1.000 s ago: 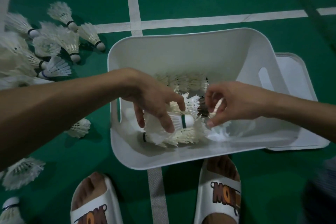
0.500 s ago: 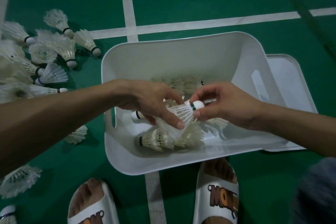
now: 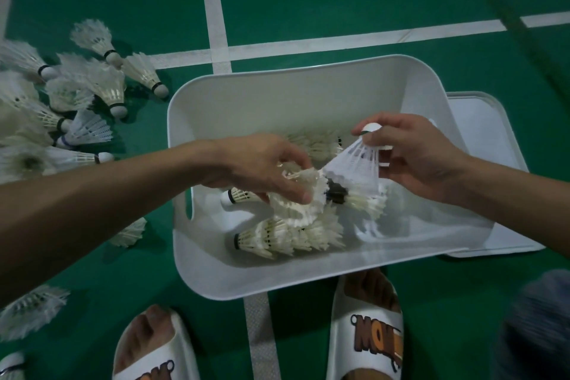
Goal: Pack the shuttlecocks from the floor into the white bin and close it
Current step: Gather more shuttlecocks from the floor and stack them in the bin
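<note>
The white bin (image 3: 277, 281) stands open on the green floor with several feather shuttlecocks (image 3: 277, 234) lying inside. Over it, my left hand (image 3: 262, 166) grips a stack of shuttlecocks (image 3: 299, 200) by the feather skirts. My right hand (image 3: 410, 154) pinches the cork end of a white plastic shuttlecock (image 3: 357, 163), its skirt pointing down-left toward the stack. A pile of loose shuttlecocks (image 3: 77, 108) lies on the floor at the left. The white lid (image 3: 481, 139) lies flat on the floor behind the bin's right side.
My two feet in white slippers (image 3: 370, 336) stand just in front of the bin. White court lines (image 3: 216, 18) cross the floor behind it. More loose shuttlecocks (image 3: 30, 308) lie at the lower left, and one (image 3: 129, 233) beside the bin's left wall.
My right hand has pulled the white plastic shuttlecock up and to the right, off the stack. My left hand has stayed over the bin, holding the stack.
</note>
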`<state>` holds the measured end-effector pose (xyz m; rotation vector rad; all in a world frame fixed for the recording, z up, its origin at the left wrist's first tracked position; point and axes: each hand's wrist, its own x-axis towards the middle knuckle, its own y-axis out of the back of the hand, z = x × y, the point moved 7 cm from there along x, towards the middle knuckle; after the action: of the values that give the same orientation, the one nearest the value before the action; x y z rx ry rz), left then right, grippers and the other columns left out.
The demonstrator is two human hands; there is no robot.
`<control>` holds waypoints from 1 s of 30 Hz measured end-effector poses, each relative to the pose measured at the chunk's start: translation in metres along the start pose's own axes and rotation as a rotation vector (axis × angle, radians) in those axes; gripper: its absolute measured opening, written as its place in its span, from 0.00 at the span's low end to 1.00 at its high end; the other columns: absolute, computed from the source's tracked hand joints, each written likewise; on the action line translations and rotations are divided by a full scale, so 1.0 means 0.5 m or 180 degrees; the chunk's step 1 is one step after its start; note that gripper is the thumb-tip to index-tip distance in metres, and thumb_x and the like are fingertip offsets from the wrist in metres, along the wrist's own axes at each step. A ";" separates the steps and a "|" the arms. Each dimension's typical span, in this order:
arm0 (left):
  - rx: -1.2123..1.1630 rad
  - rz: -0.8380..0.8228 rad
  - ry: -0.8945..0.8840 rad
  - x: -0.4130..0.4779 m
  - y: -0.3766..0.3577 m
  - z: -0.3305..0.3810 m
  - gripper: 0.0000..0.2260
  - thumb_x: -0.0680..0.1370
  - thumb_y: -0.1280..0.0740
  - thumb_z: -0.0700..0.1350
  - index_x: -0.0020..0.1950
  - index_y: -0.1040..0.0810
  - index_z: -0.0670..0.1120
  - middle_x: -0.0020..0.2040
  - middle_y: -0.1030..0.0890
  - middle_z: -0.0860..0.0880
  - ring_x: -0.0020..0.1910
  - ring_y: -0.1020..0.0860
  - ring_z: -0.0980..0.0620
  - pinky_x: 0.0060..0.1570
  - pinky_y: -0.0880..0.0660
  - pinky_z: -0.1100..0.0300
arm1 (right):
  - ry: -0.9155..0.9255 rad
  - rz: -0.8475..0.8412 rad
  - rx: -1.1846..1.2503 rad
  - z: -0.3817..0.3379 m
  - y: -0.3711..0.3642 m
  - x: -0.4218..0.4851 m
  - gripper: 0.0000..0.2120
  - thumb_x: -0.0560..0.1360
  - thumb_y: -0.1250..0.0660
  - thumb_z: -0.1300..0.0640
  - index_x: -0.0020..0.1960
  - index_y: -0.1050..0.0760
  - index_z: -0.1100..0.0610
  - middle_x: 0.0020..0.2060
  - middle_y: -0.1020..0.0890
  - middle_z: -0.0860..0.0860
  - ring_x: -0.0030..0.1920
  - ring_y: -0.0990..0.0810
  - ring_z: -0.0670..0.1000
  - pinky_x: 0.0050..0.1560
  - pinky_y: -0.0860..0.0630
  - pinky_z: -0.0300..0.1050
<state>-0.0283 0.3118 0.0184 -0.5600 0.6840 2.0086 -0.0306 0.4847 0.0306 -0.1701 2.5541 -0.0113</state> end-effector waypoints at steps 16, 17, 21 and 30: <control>0.1426 -0.1534 0.1063 0.036 -0.093 -0.002 0.49 0.70 0.25 0.40 0.71 0.55 0.73 0.78 0.48 0.45 0.37 0.20 0.49 0.42 0.19 0.58 | 0.0482 -0.0858 -0.4582 0.037 -0.022 -0.011 0.14 0.73 0.33 0.39 0.51 0.22 0.46 0.42 0.21 0.45 0.43 0.23 0.49 0.43 0.26 0.45; 0.1521 -0.1582 0.1065 0.044 -0.101 -0.004 0.49 0.70 0.25 0.40 0.71 0.56 0.73 0.78 0.48 0.45 0.41 0.20 0.47 0.45 0.19 0.55 | 0.0409 -0.0834 -0.4673 0.042 -0.021 -0.012 0.14 0.71 0.33 0.38 0.48 0.22 0.47 0.40 0.21 0.45 0.41 0.23 0.49 0.41 0.26 0.45; 0.1755 -0.1645 0.1084 0.070 -0.112 -0.024 0.50 0.68 0.24 0.40 0.71 0.54 0.74 0.77 0.45 0.47 0.60 0.25 0.42 0.46 0.19 0.53 | 0.0061 -0.0855 -0.4813 0.064 -0.016 -0.017 0.13 0.65 0.32 0.43 0.39 0.25 0.52 0.31 0.22 0.50 0.33 0.23 0.51 0.31 0.29 0.43; 0.1780 -0.1682 0.1183 0.065 -0.105 -0.034 0.45 0.70 0.25 0.41 0.74 0.49 0.69 0.78 0.45 0.48 0.44 0.22 0.49 0.47 0.19 0.55 | 0.0150 -0.0902 -0.5075 0.090 -0.028 -0.014 0.15 0.67 0.27 0.42 0.45 0.25 0.51 0.41 0.23 0.49 0.44 0.26 0.51 0.40 0.30 0.43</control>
<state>0.0035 0.3432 -0.0276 -0.6878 1.1366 1.1616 0.0014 0.4731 -0.0027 -1.0722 1.9158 1.8600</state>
